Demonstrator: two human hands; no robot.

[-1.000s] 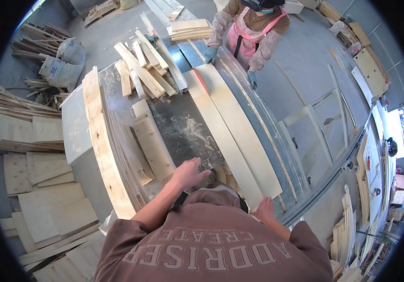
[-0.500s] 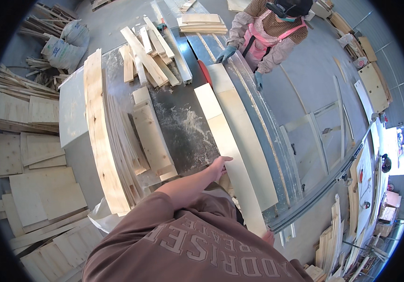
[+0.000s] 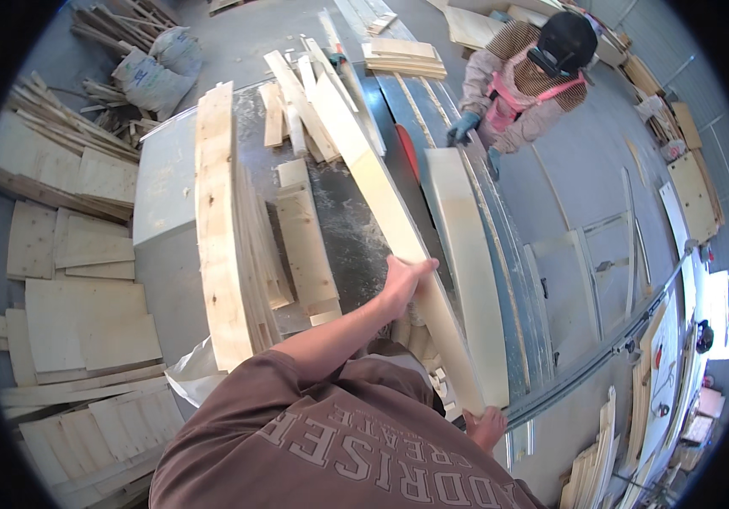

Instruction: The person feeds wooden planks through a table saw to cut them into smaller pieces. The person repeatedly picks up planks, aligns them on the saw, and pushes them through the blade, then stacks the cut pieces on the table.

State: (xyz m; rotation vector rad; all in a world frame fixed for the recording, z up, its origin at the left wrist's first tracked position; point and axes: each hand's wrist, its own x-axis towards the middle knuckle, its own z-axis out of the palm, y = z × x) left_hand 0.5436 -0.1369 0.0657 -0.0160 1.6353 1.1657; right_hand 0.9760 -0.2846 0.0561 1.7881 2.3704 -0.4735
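A long pale wooden board (image 3: 381,197) slants away from me over the saw table. My left hand (image 3: 410,278) is closed round its middle, thumb over the top face. At the near end my right hand (image 3: 485,426) grips the board's end, its fingers partly hidden. The far end lies over or just above a loose heap of offcuts (image 3: 290,106); contact cannot be made out. To its right, a second pale board (image 3: 470,271) lies on the sliding table, apart from my hands. Between them, farther off, stands a red blade guard (image 3: 407,154).
Across the table stands a co-worker (image 3: 521,93) with gloved hands at the sliding table (image 3: 507,280). Left of me are a stack of long planks (image 3: 216,220) and a shorter board pile (image 3: 307,242). Sheets and offcuts (image 3: 84,327) cover the floor at left. A metal rail (image 3: 610,332) crosses at right.
The far end of the held board has swung left, away from the second board and over the offcut heap. My left hand now wraps the board more fully. The co-worker's head has turned.
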